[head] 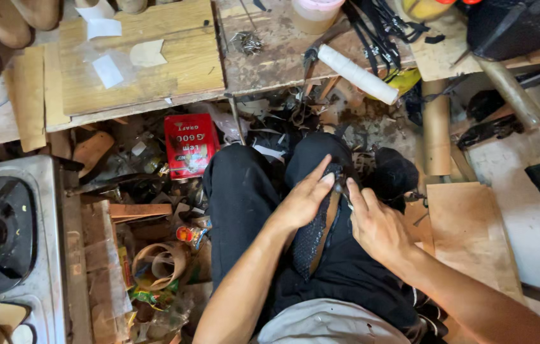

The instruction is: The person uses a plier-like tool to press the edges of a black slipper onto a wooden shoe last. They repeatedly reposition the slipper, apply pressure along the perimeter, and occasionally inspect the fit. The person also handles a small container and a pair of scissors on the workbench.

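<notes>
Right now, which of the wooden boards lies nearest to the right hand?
The flat brown board on the floor just beside the right hand. The other boards lie farther off: the workbench top and the narrow plank at upper left.

Dark textured sandal sole (313, 237) across lap

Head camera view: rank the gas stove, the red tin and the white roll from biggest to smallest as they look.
1. Gas stove, largest, though cut off by the frame edge.
2. Red tin.
3. White roll, narrower than the tin; it looks about as long, so these two are close.
</notes>
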{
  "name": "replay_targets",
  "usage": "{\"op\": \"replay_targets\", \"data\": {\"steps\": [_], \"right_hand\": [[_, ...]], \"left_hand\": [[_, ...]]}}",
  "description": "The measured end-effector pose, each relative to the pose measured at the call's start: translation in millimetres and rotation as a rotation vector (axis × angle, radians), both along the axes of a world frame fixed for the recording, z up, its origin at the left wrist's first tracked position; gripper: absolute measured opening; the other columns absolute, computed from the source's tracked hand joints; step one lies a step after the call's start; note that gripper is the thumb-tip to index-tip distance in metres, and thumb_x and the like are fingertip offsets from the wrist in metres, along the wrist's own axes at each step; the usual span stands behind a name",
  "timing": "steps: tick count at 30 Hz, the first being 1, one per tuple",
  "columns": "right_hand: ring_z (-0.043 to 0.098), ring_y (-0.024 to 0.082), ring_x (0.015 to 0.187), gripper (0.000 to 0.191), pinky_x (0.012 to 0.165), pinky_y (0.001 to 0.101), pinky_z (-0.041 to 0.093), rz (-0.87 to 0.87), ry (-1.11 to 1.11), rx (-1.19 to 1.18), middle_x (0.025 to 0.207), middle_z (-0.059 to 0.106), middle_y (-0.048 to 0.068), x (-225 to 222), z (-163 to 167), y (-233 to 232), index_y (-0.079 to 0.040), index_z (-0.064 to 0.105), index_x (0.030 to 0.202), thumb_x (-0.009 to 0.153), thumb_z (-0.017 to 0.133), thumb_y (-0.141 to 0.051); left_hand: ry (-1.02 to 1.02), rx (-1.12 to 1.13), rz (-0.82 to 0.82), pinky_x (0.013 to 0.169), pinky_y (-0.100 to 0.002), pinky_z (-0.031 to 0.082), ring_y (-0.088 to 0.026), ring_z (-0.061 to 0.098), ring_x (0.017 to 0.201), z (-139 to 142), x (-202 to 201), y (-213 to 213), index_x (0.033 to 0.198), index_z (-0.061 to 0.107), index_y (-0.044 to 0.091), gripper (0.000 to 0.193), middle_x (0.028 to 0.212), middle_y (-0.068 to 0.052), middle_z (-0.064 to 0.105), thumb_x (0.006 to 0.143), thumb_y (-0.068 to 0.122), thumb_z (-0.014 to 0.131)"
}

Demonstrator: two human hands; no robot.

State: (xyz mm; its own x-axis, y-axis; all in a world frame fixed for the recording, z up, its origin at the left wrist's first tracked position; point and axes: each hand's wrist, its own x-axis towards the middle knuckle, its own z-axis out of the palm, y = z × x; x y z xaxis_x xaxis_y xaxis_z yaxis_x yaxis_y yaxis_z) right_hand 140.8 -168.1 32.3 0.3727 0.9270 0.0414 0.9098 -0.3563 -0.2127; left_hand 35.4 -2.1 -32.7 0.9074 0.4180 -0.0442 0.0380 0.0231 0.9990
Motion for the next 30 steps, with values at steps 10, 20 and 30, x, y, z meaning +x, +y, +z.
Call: {"op": "replay_targets", "data": {"steps": [10,20,30], "right_hand": [[0.067,0.043,0.079,0.048,0.067,0.0522,0.053,-0.001,0.312,-0.101,0.098,0.061,0.019,27.2,34.0,4.9,-0.003,0.053,0.138,0.090,0.061,-0.011],[0.067,0.043,0.067,0.063,0.061,0.0513,0.056,-0.064,0.068,0.052,0.102,0.061,0.022,-5.6,-6.3,3.2,0.000,0.047,0.145,0.085,0.062,-0.009],[0.070,0.037,0.094,0.050,0.079,0.0450,0.056,-0.123,0.506,0.179,0.107,0.067,0.015,8.1,-1.5,-1.6,-0.003,0.052,0.139,0.091,0.061,-0.009]], "left_hand": [[0.210,0.385,0.091,0.101,-0.047,0.047,-0.045,0.062,0.114,16.8,8.5,-19.5,0.155,0.034,-0.003,0.066,0.119,-0.033,0.064,0.098,0.027,0.049],[-0.007,0.034,0.077,0.111,-0.044,0.042,-0.041,0.058,0.134,8.4,4.5,-3.8,0.151,0.043,-0.002,0.054,0.137,-0.031,0.063,0.108,0.030,0.044],[0.267,0.416,0.191,0.096,-0.051,0.049,-0.048,0.063,0.110,29.4,16.1,-24.2,0.141,0.049,-0.005,0.049,0.115,-0.033,0.067,0.100,0.023,0.047]]}}
